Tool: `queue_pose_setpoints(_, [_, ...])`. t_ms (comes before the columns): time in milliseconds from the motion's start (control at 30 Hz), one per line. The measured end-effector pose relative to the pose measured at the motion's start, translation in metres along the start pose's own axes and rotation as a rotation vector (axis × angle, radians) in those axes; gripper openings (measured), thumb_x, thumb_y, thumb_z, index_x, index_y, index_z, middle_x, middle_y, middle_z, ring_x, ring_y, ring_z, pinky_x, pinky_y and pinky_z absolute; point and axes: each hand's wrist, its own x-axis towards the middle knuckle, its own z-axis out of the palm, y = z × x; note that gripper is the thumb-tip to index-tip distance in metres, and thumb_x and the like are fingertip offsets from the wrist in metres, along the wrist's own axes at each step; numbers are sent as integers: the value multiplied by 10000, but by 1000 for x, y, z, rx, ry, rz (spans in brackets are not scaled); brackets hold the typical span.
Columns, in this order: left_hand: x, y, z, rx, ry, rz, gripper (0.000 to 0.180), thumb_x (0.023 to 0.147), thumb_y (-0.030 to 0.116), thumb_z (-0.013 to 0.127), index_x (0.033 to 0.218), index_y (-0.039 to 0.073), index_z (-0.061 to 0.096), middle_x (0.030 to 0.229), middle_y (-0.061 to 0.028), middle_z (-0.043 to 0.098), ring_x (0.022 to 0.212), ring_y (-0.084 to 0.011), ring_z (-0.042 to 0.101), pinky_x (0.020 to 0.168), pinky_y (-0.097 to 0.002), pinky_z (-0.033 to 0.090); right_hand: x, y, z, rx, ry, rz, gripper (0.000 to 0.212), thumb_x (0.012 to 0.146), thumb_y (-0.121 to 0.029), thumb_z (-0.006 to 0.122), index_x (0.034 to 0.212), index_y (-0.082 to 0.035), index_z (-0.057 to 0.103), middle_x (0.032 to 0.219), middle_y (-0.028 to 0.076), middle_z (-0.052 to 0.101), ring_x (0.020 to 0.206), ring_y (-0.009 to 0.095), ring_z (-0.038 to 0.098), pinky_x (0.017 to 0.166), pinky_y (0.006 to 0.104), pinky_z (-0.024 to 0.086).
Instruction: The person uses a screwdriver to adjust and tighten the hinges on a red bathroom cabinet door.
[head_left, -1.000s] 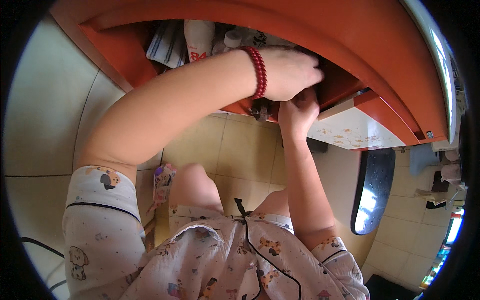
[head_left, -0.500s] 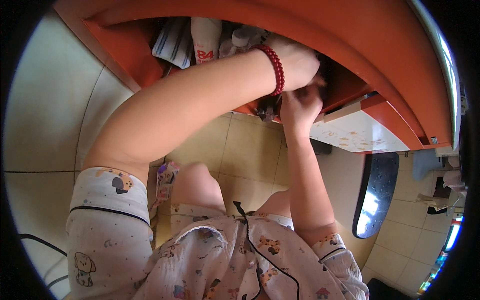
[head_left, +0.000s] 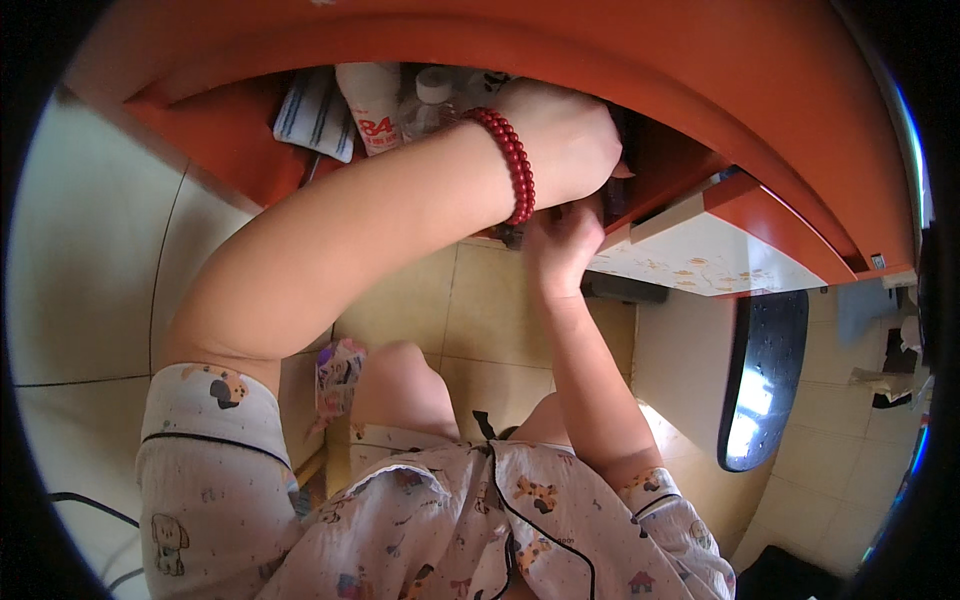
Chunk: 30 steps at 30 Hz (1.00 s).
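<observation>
My left hand reaches across into the open compartment of an orange-red cabinet, a red bead bracelet round its wrist. Its back and knuckles show, but most of its fingers are hidden inside. Just below it, at the compartment's edge, my right hand is closed, thumb bent over the fingers. What it grips, if anything, is hidden. Left of my left wrist stand a clear plastic bottle with a white cap and a white bottle with red print. A striped cloth lies beside them.
A white panel with a floral pattern is at the cabinet's right. Beyond it a dark glossy oval surface reflects light. A colourful package is beside my left knee. Tiled floor shows below my arms. A black cable lies at left.
The view has shifted, so the cabinet's bottles and cloth appear farther left. My right hand has drawn closer under the left wrist. Dark thing below the left wrist is now mostly covered.
</observation>
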Motion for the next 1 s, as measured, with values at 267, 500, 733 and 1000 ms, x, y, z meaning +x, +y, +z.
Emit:
queue_pose_setpoints(267, [-2,-15,-1,-33,-282,215,207,831,132,486,956,12,599,955,-163,606,904,-328,569,782,-406,467,-59,-15,-19,1,-135,-109,423,794,60,525,1208,58,438,1200,258,466,1074,398,486,914,412,417])
queue_pose_setpoints(500, [3,6,-19,-82,-360,-136,395,820,313,570,1035,-18,546,985,-239,589,939,-372,558,812,-426,452,-85,12,-24,1003,-122,1384,237,852,-235,639,896,-9,582,867,46,618,802,136,608,724,243,483])
queue_pose_setpoints(733, [-7,-3,-18,-201,-240,-215,363,764,220,632,1018,-33,577,962,-219,604,912,-351,578,786,-379,459,-62,2,-8,891,-170,1337,312,834,-328,653,808,-30,566,753,34,600,698,112,588,647,238,470])
queue_pose_setpoints(1000, [-16,7,-27,-132,-123,-314,264,778,182,620,937,-27,593,856,-209,614,763,-323,605,678,-349,472,-60,13,-2,977,-123,1384,339,836,-350,645,781,-38,524,754,46,591,719,133,600,673,248,481])
